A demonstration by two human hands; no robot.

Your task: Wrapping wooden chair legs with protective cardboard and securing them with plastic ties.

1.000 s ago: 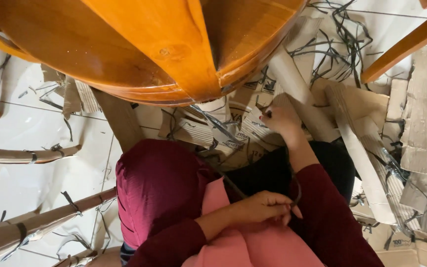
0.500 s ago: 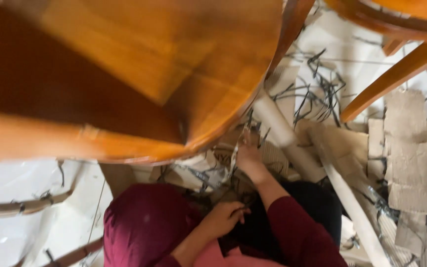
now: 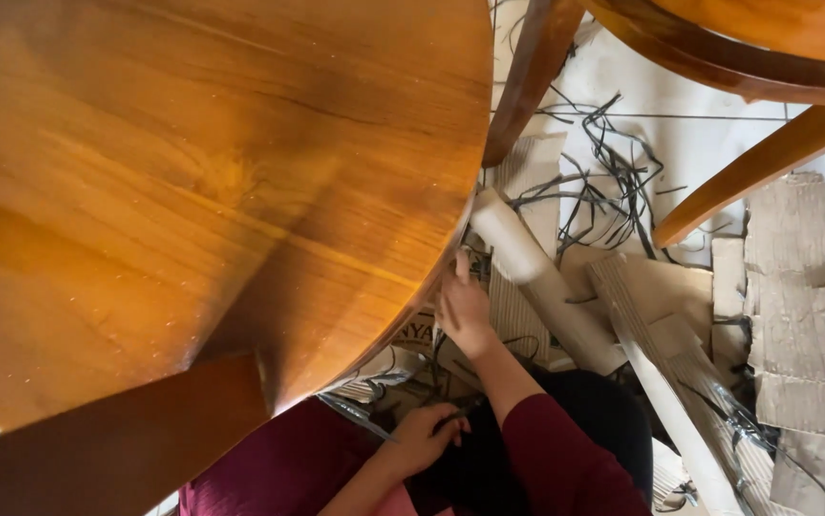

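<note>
While your right hand [image 3: 465, 311] pinches a pale cardboard strip [image 3: 439, 336] by the round brown wooden tabletop's [image 3: 221, 172] edge, keep it taut w/ steady pull; left hand [image 3: 422, 438], nearer you, grips a thin dark tool [image 3: 360, 420], so guide it slowly.

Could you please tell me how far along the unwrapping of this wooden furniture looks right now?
Done: the round wooden top is bare, and cardboard pieces and cut black straps lie on the floor. In hand: the right hand reaches the top's edge, and the left hand holds a thin tool, too small to identify. Left: nothing wrapped shows; the table's underside is hidden.
</note>
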